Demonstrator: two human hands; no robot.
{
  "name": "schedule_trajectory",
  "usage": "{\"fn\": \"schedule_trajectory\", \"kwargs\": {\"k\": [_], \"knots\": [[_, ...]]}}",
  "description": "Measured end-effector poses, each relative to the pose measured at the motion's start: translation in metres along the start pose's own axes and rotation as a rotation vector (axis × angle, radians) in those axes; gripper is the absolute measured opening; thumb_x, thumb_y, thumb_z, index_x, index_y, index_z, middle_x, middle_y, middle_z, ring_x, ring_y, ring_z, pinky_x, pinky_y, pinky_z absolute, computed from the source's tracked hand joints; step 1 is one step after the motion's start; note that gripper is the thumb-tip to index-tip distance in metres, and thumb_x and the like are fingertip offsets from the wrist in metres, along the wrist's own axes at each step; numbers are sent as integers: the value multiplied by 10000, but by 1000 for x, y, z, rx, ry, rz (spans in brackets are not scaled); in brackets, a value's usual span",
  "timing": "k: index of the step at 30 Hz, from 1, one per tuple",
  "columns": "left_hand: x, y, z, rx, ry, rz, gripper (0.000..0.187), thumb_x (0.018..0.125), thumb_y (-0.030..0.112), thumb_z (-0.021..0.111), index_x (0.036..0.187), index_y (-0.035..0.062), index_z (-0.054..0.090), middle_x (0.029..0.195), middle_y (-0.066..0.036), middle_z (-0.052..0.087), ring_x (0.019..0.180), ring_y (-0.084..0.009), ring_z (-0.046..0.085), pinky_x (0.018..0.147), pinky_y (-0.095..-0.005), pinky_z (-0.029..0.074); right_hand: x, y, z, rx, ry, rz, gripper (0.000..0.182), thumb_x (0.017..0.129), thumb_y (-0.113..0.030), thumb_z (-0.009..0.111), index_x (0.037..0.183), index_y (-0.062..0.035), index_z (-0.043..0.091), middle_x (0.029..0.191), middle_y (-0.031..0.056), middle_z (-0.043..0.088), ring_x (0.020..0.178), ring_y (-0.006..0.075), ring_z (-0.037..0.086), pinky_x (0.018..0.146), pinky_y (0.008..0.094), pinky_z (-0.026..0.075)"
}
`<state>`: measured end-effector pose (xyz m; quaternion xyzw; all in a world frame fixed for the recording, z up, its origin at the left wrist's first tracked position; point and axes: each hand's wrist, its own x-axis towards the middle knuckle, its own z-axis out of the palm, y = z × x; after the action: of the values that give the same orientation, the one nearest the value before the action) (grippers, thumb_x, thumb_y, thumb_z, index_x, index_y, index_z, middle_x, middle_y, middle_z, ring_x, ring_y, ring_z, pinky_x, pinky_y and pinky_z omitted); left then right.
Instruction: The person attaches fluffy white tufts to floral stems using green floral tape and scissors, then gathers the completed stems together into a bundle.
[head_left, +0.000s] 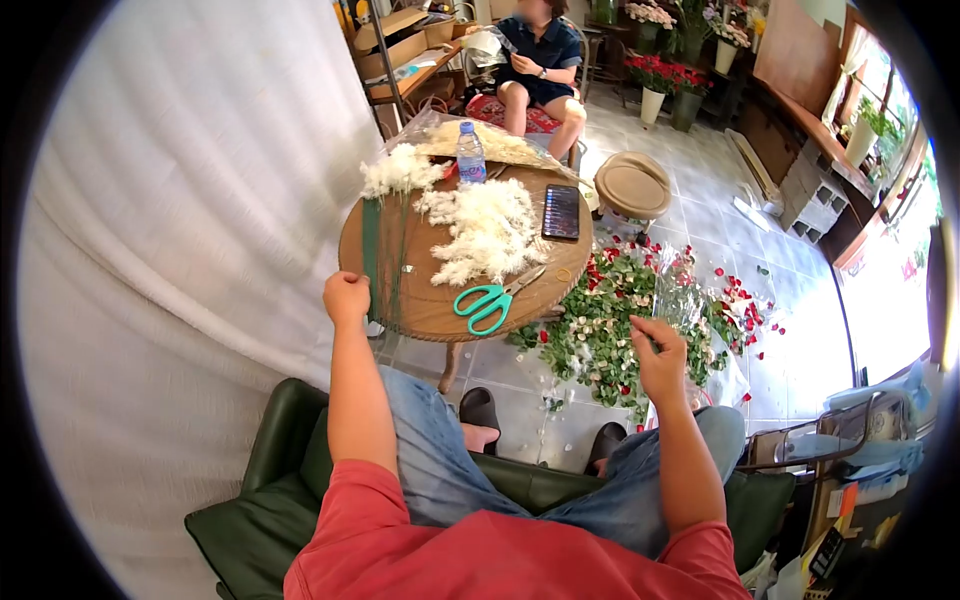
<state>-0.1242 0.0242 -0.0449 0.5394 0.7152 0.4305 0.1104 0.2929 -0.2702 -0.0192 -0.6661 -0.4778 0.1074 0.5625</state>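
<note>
At the left edge of the round wooden table (420,305), my left hand (347,298) is closed beside a green strip (371,250) and thin green stems; what it holds, if anything, is hidden. My right hand (660,352) is raised over the leaves on the floor, its fingers pinched together, and anything between them is too small to name. White fluffy flowers (487,235) lie mid-table, with another bunch (402,170) at the stems' far end. Teal-handled scissors (487,305) rest near the front edge, and a black phone (561,212) lies at the right.
A water bottle (470,155) stands on the table before wrapped pale flowers (500,145). Cut leaves and red petals (600,320) cover the floor at right. Beyond are a round stool (632,185) and a seated person (543,60). A white curtain (190,200) hangs at left.
</note>
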Motion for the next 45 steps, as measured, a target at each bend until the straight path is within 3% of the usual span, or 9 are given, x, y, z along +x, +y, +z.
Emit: {"fn": "schedule_trajectory", "kwargs": {"k": [9, 13, 18, 25, 27, 30, 37, 41, 45], "knots": [[2, -3, 9, 231, -109, -79, 208, 746, 147, 694, 696, -55, 690, 845, -283, 700, 942, -422, 687, 812, -467, 532, -4, -3, 2, -1, -18, 1, 189, 863, -12, 663, 1038, 2, 734, 910, 106, 693, 852, 189, 651, 805, 294, 491], [2, -4, 2, 179, -112, -108, 235, 780, 141, 655, 854, -81, 680, 893, -299, 696, 936, -458, 668, 848, -484, 524, -4, 2, 1, 13, -32, 8, 205, 866, -20, 665, 1057, 7, 732, 916, 83, 704, 858, 145, 646, 808, 273, 488], [2, -8, -5, -436, -223, -243, 168, 805, 136, 647, 781, -26, 613, 620, -114, 620, 492, -208, 556, 468, -342, 424, -7, 4, 5, -11, -28, 38, 207, 869, -30, 668, 1062, 7, 732, 917, 87, 704, 856, 142, 646, 797, 269, 488], [-44, 68, -21, -1178, -26, -126, 33, 866, 28, 576, 847, 29, 549, 615, -16, 512, 456, -66, 379, 422, -207, 273, -6, 3, 12, 37, -52, 77, 203, 867, -84, 694, 1044, 9, 732, 942, 107, 718, 885, 187, 669, 829, 295, 498], [-65, 88, -20, -1221, -136, 88, 52, 888, 8, 540, 936, 17, 557, 650, -21, 534, 479, -58, 396, 422, -212, 281, -7, 1, 14, 42, -48, 77, 202, 866, -89, 702, 1039, 11, 733, 940, 109, 717, 880, 187, 669, 823, 297, 499], [-93, 106, -12, -1180, -537, 86, 77, 951, 79, 545, 957, 14, 585, 618, -11, 522, 465, -59, 381, 415, -219, 273, -6, -1, 18, 51, -59, 67, 210, 856, -101, 727, 1044, -8, 747, 930, 102, 719, 870, 179, 653, 813, 298, 496], [-185, 128, 30, -1073, -870, 95, 177, 1022, 210, 556, 947, 58, 607, 621, 25, 528, 520, -41, 460, 470, -219, 357, -8, 2, 25, 137, -139, 149, 219, 881, -124, 728, 1052, 12, 735, 925, 87, 711, 845, 148, 640, 785, 286, 490], [-252, 128, 31, -616, -990, 623, 127, 964, 180, 607, 968, 53, 607, 659, -129, 628, 584, -316, 636, 527, -401, 478, -8, 0, 24, 345, -190, 244, 182, 897, -118, 720, 1011, 23, 736, 923, 67, 707, 822, 118, 616, 759, 278, 483], [-274, 124, 33, -526, -1115, 800, 136, 941, 198, 627, 960, 63, 628, 706, -167, 637, 658, -387, 638, 577, -450, 495, -8, -1, 20, 336, -194, 157, 146, 894, -103, 720, 932, 37, 729, 884, 59, 702, 797, 114, 609, 736, 276, 483]]}}
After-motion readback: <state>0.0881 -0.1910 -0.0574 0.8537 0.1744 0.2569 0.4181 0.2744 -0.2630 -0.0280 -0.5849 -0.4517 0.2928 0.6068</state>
